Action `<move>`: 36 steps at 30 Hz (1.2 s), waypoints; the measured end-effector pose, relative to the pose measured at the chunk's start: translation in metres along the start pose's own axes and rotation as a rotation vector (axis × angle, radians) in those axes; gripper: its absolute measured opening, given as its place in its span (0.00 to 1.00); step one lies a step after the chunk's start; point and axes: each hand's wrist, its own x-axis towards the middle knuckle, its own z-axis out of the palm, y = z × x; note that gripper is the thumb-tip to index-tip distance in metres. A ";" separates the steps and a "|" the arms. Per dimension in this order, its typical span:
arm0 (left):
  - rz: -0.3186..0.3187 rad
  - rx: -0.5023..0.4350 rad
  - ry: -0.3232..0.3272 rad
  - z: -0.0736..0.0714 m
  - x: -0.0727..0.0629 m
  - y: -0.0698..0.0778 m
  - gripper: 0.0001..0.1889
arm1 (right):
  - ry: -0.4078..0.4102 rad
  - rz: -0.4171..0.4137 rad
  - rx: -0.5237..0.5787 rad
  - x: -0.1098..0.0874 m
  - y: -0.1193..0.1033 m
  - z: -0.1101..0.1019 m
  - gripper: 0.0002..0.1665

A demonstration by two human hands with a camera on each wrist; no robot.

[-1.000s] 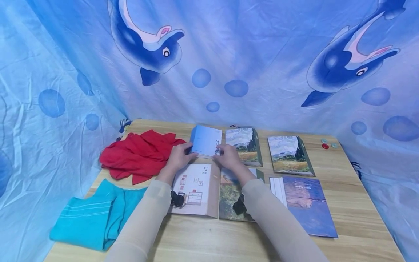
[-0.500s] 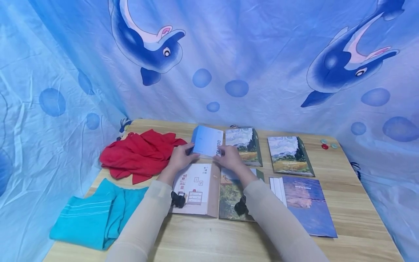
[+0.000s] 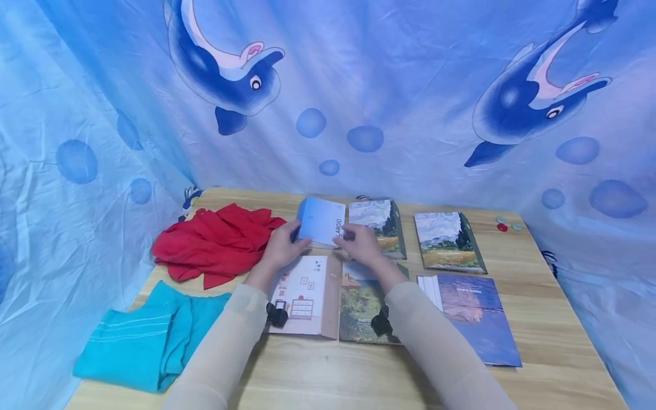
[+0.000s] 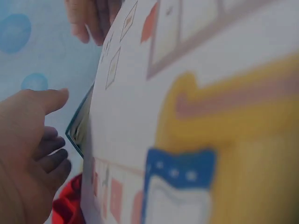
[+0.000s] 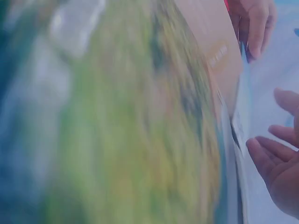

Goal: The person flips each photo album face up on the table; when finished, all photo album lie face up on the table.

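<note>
A blue photo album (image 3: pixel 319 221) with "POLAROID" lettering down its right side lies at the back middle of the table. My left hand (image 3: pixel 281 245) is at its left front corner, fingers loosely bent and thumb apart from them. At the right front corner is my right hand (image 3: pixel 360 244), whose spread fingers (image 5: pixel 275 158) show a gap to the book edges in the right wrist view. Neither hand visibly grips the album. Below my wrists lie a white album with furniture drawings (image 3: pixel 302 296) and a green landscape album (image 3: pixel 359 307).
Two wheat-field albums (image 3: pixel 371 222) (image 3: pixel 443 239) lie to the right, with a purple photo album (image 3: pixel 476 313) nearer. A red cloth (image 3: pixel 215 245) and a turquoise cloth (image 3: pixel 133 336) are on the left. Small red and green discs (image 3: pixel 502 227) sit at the back right of the table (image 3: pixel 553 319).
The head view has turned slightly to the right, so everything shifts a little leftward. My hands have barely moved at the album's corners, and the album stays in place.
</note>
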 end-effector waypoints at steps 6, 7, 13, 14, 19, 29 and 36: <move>0.115 0.060 0.014 0.002 0.005 0.016 0.35 | 0.051 -0.020 0.093 -0.010 0.005 -0.030 0.32; 0.134 0.069 0.008 0.003 0.005 0.019 0.34 | 0.051 -0.010 0.118 -0.013 0.006 -0.036 0.33; 0.182 0.097 -0.037 0.008 0.008 0.035 0.34 | 0.047 0.047 0.201 -0.033 0.014 -0.066 0.37; 0.190 0.097 -0.047 0.009 0.008 0.038 0.34 | 0.050 0.054 0.204 -0.037 0.015 -0.070 0.38; 0.238 0.083 -0.104 0.019 0.005 0.052 0.32 | 0.061 0.066 0.193 -0.058 0.028 -0.086 0.38; 0.384 0.129 -0.243 0.057 -0.002 0.076 0.33 | 0.107 0.142 0.116 -0.081 0.068 -0.105 0.39; 0.409 0.100 -0.250 0.075 0.001 0.084 0.31 | 0.139 0.135 0.111 -0.084 0.090 -0.100 0.37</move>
